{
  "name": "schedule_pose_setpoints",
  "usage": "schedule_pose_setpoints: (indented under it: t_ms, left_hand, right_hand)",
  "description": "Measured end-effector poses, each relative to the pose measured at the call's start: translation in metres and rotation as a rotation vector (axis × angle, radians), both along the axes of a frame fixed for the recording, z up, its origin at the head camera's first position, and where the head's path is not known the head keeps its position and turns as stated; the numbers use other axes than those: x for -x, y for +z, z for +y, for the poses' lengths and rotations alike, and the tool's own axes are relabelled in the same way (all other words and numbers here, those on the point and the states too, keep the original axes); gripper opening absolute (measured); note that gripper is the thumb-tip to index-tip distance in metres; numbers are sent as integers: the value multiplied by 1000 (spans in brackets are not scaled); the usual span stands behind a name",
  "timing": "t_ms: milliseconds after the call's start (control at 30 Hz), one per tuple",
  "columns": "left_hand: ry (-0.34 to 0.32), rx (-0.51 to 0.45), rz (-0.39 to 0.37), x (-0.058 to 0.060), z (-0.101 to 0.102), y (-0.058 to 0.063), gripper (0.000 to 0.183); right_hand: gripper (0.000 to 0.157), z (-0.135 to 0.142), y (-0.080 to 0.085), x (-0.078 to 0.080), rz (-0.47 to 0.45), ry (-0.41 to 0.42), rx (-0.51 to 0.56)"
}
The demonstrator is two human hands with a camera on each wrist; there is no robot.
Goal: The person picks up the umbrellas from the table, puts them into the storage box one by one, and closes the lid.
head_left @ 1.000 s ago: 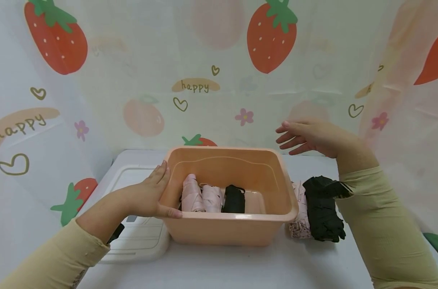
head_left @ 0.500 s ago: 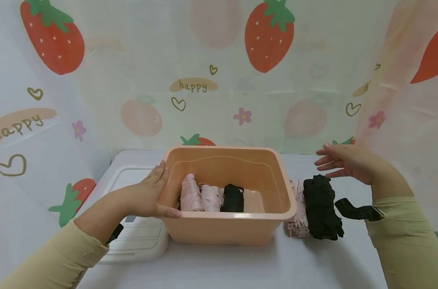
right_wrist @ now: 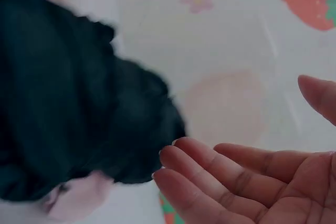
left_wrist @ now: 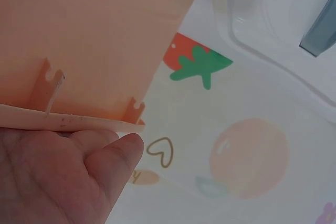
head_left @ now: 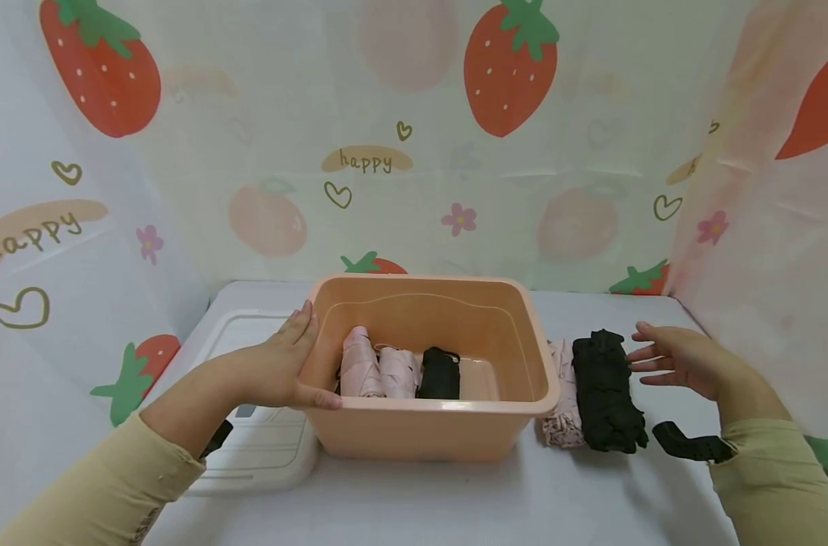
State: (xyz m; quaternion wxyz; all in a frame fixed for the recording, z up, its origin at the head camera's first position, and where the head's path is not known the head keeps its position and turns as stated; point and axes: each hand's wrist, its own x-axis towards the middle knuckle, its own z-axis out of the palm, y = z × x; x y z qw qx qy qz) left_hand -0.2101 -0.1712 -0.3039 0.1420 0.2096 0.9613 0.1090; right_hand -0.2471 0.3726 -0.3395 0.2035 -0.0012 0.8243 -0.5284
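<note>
A peach plastic storage box (head_left: pixel 428 436) stands in the middle of the table. My left hand (head_left: pixel 267 371) rests on its left rim, fingers straight along the side and thumb over the front corner; the left wrist view shows the palm against the rim (left_wrist: pixel 63 120). Inside lie two pale pink rolled bundles (head_left: pixel 362 364) and a small black roll (head_left: pixel 440 374) with a cord loop. To the right of the box lies a larger black rolled cloth bundle (head_left: pixel 606 394) with ruffled edges. My right hand (head_left: pixel 690 364) is beside it, fingers extended, fingertips right at its edge.
A pink crinkled roll (head_left: pixel 562 402) lies between the box and the black bundle. The white lid (head_left: pixel 257 447) lies at the left, partly under my left arm. A printed strawberry sheet (head_left: pixel 414 114) stands behind the table. A black strap (head_left: pixel 690 441) sticks out at my right wrist.
My right hand has moved right and down, from above the table's back edge to beside the black bundle. The left hand stays on the box rim.
</note>
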Motion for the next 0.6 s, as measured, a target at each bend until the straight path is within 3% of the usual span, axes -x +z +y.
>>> schedule_pose_setpoints:
  t_ms: [167, 367, 600]
  left_hand:
    - [2, -4, -7, -1, 0, 1, 131]
    - [4, -2, -10, -2, 0, 2, 130]
    - [9, 8, -8, -2, 1, 2, 131]
  right_hand:
    - [75, 7, -17, -1, -27, -24, 27]
    - [56, 6, -37, -3, -49, -45, 25]
    - [62, -1, -51, -3, -80, -81, -22]
